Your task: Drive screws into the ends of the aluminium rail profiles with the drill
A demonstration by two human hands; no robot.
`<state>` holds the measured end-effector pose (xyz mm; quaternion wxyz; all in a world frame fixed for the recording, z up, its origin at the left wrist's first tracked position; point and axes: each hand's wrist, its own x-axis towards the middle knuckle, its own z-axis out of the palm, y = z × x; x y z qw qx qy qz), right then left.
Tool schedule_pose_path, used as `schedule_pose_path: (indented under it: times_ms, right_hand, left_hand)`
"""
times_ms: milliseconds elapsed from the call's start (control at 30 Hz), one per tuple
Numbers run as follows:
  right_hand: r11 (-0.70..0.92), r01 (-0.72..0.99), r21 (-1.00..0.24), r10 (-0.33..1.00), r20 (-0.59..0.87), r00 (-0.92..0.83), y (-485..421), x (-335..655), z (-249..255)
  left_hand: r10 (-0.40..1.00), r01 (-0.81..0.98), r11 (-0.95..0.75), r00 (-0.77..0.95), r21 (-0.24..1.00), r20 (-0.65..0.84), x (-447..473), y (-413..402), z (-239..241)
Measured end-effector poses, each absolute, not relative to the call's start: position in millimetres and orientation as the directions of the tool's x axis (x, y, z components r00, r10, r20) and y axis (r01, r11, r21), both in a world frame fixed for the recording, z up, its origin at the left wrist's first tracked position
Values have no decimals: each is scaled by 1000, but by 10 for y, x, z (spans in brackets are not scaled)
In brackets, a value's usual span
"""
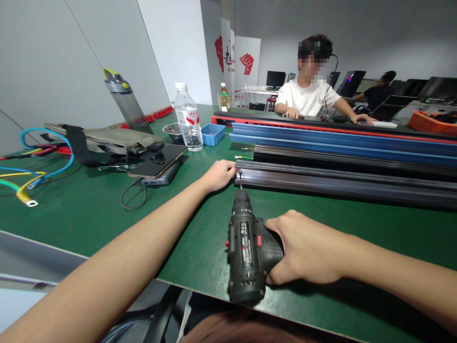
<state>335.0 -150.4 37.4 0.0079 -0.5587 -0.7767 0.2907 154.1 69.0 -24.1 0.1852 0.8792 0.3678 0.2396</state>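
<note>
My right hand (303, 247) is wrapped round the grip of a black cordless drill (246, 252), which lies on its side above the table's near edge. The drill's bit points away from me and meets the left end of a dark metal profile (321, 185), at what looks like a small screw. My left hand (220, 175) is closed at that same end of the profile, with its fingertips partly hidden behind it. Just beyond, a yellow-green wire with a ring terminal (244, 157) sticks out from the profiles.
Behind lie a blue profile (321, 140) and a long red-edged bar (285, 123). To the left are a water bottle (189, 119), a blue bin (213, 136), a phone (159, 161), a bag (107, 138) and loose cables (24, 195). A person in white (303, 97) sits opposite.
</note>
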Motion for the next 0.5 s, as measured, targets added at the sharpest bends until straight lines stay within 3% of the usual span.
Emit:
schedule_pose_path:
  times_ms: [500]
  right_hand:
    - [205, 864, -459, 873, -314, -374, -1501, 3357, 370]
  left_hand:
    - [726, 538, -671, 616, 510, 305, 1532, 700, -247]
